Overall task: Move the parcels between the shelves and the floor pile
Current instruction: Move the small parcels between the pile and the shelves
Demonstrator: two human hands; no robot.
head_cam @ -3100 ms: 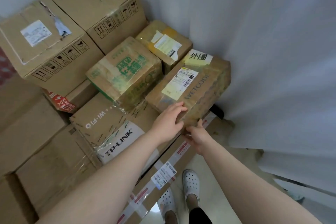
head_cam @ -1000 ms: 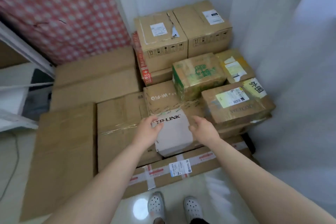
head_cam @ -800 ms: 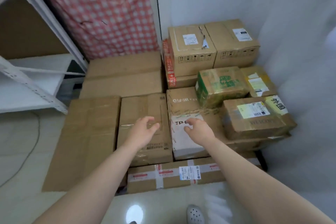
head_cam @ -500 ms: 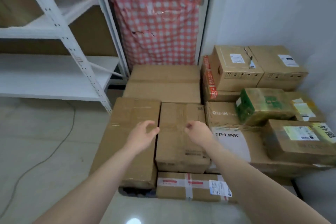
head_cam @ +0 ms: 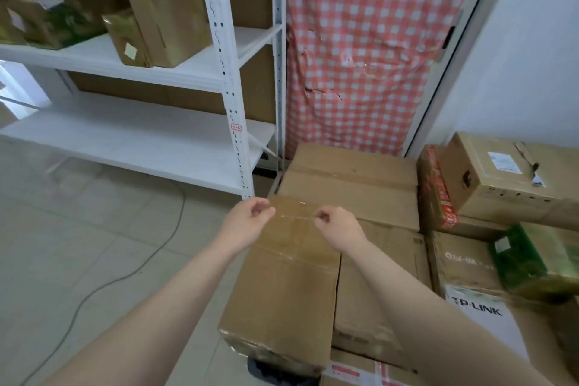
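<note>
The view has swung left. 3.1 s ago both hands rested on a labelled brown parcel at the right corner of the floor pile. That parcel is now out of view, and the hands have come away from it and travelled left across the pile with nothing in them.

The white shelf unit [head_cam: 233, 122] now fills the left half of the view. On its upper shelf [head_cam: 94, 56] stand 3 parcels: a blurred green-printed parcel [head_cam: 62, 22], a small tape-wrapped parcel [head_cam: 123, 37], and touching it a plain brown box [head_cam: 172, 25]. Below, a grey cable [head_cam: 125, 269] trails over the tiled floor.

The left hand [head_cam: 247, 224] and the right hand [head_cam: 340, 227] hover side by side over the far end of a long taped carton [head_cam: 282, 298], the leftmost of the pile. Whether they touch it cannot be told. Each grip is slack, the fingers softly curled around nothing.

Further right the pile carries on: a large flat carton [head_cam: 354, 178] before the red checked cloth [head_cam: 376, 41], then a TP-LINK carton [head_cam: 476, 310] with a green-wrapped box [head_cam: 539, 260] on it, and a labelled box [head_cam: 507, 178] at the wall.

In my judgement 1 delivery to the pile is done, and the empty hands are turning toward the shelves, where those 3 parcels are the likely next fetch.
</note>
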